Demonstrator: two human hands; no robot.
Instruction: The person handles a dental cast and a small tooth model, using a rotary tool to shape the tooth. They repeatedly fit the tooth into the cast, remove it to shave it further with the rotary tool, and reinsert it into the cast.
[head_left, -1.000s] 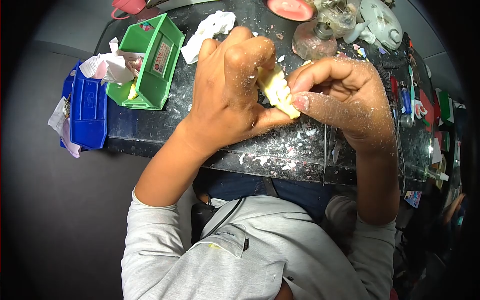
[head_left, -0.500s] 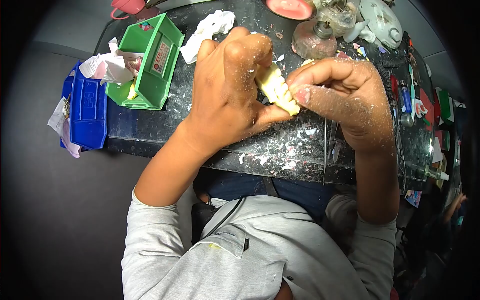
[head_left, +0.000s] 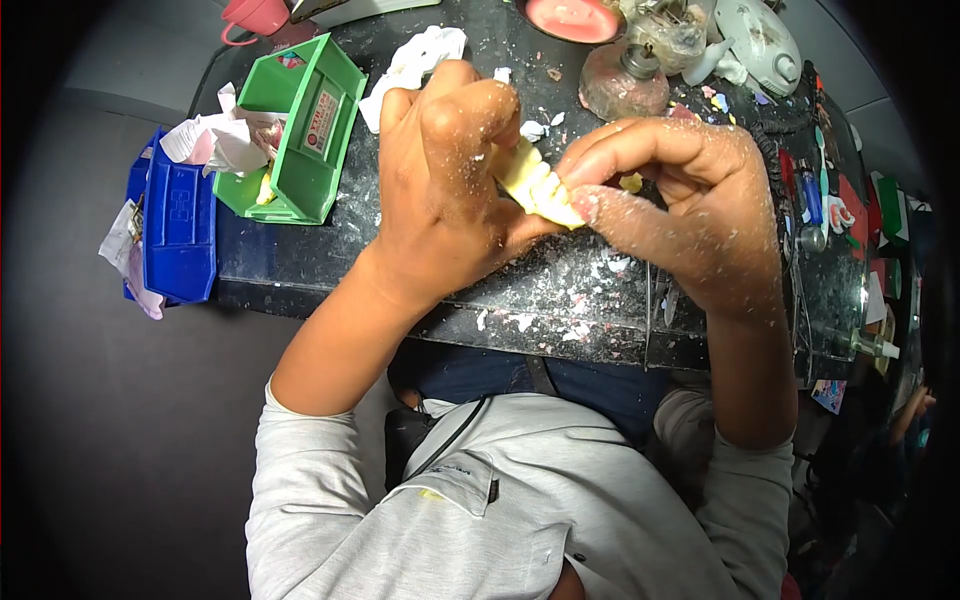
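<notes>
A pale yellow dental cast [head_left: 540, 190], with a bumpy row of teeth along it, is gripped by my left hand [head_left: 435, 190]. Curled fingers hold its upper end, and the left thumb runs beneath its lower edge. Thumb and index finger of my right hand [head_left: 695, 215] pinch the cast at its right end, covering that part of it. White dust and crumbs cling to both hands. Past the right fingers, a small yellow lump [head_left: 631, 183] shows over the dark tabletop.
White scraps litter the black table [head_left: 430, 325]. A green bin [head_left: 310, 130] and a blue bin [head_left: 180, 225] with papers stand left, near a white tissue [head_left: 420, 60]. Behind my hands are a glass spirit burner [head_left: 625, 85] and a pink dish [head_left: 573, 18]; a toothbrush [head_left: 823, 165] lies right.
Both hands have shifted slightly left with the cast, which is turned a little. The right thumb tip now lies against the cast's end, and the small yellow lump has come into view beyond it.
</notes>
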